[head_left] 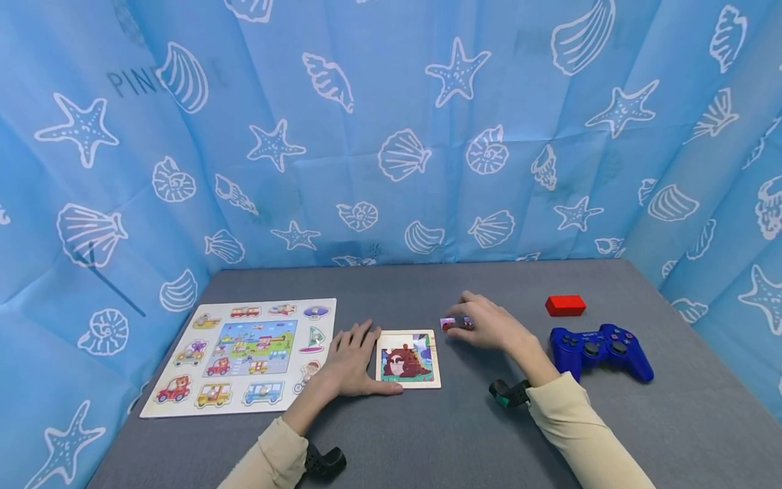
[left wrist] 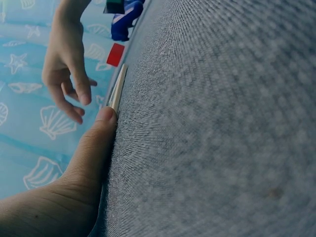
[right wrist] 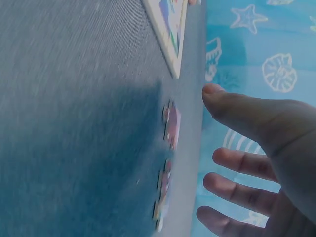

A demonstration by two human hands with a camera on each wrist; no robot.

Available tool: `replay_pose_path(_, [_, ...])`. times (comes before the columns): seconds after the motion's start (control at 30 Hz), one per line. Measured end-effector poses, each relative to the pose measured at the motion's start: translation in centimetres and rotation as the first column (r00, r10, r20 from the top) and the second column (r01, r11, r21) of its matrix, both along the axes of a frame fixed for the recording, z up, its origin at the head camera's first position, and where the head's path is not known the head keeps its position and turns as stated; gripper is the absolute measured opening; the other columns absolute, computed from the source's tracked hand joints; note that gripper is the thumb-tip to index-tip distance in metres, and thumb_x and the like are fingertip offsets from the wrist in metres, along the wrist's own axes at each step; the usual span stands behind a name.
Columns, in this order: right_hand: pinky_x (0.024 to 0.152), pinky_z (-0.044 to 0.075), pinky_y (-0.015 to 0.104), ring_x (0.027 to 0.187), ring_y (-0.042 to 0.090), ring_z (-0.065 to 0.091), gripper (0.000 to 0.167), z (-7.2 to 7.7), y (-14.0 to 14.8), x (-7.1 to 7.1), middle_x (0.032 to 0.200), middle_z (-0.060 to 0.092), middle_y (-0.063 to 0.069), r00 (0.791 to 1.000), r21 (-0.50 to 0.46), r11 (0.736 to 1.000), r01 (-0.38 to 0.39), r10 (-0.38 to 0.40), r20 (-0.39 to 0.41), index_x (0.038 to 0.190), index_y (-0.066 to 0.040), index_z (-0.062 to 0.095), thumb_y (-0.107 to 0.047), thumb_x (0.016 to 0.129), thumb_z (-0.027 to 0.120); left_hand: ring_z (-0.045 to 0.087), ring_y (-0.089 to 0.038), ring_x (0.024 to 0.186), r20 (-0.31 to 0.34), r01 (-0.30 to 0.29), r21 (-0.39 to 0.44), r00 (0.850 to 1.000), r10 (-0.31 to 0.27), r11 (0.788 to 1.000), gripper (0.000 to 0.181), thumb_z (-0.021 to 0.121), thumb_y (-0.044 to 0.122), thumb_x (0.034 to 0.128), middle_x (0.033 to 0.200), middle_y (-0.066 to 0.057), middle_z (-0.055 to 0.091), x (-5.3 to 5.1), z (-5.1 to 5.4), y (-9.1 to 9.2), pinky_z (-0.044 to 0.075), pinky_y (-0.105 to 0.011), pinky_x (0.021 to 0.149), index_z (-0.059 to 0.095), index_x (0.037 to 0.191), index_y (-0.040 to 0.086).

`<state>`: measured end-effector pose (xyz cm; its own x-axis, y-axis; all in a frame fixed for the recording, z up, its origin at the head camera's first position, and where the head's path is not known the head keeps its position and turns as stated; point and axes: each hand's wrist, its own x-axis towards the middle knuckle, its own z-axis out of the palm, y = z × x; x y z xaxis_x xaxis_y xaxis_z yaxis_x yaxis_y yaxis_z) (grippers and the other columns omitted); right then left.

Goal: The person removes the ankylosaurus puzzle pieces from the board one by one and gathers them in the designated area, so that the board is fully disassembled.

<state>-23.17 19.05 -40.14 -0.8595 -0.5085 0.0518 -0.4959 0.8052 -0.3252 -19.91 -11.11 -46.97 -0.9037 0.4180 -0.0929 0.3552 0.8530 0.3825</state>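
A small wooden-framed picture puzzle [head_left: 437, 360] with a brown animal lies at the middle of the table; its upper left part looks pale. My left hand [head_left: 351, 363] rests at its left side, fingers spread, the thumb [left wrist: 94, 143] along its near edge. To the right, my right hand [head_left: 491, 326] hovers over loose purple and red puzzle pieces [head_left: 447, 324], which it partly covers in the head view. The right wrist view shows one piece [right wrist: 173, 126] and another [right wrist: 162, 197] flat on the table, apart from the loosely bent fingers. Nothing shows in that hand.
A larger vehicle peg puzzle board [head_left: 210, 326] lies on the left, close beside my left hand. On the right are a red block [head_left: 565, 305] and a blue game controller [head_left: 601, 350]. A blue shell-print curtain [head_left: 366, 170] hangs behind the grey table [head_left: 427, 441].
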Motion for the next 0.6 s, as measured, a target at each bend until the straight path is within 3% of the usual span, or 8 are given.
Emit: replay_pose_path(0.6, [0.075, 0.049, 0.032, 0.092, 0.02, 0.059, 0.036, -0.4, -3.7, 0.8, 0.109, 0.065, 0.008, 0.986, 0.022, 0.989, -0.144, 0.141, 0.09, 0.124, -0.013, 0.074, -0.032, 0.094, 0.075, 0.019, -0.045, 0.157, 0.009, 0.004, 0.004, 1.0, -0.004, 1.0, 0.12, 0.072, 0.08, 0.0728, 0.171, -0.016, 0.02, -0.1, -0.1, -0.1, 0.015, -0.066, 0.125, 0.026, 0.163, 0.015])
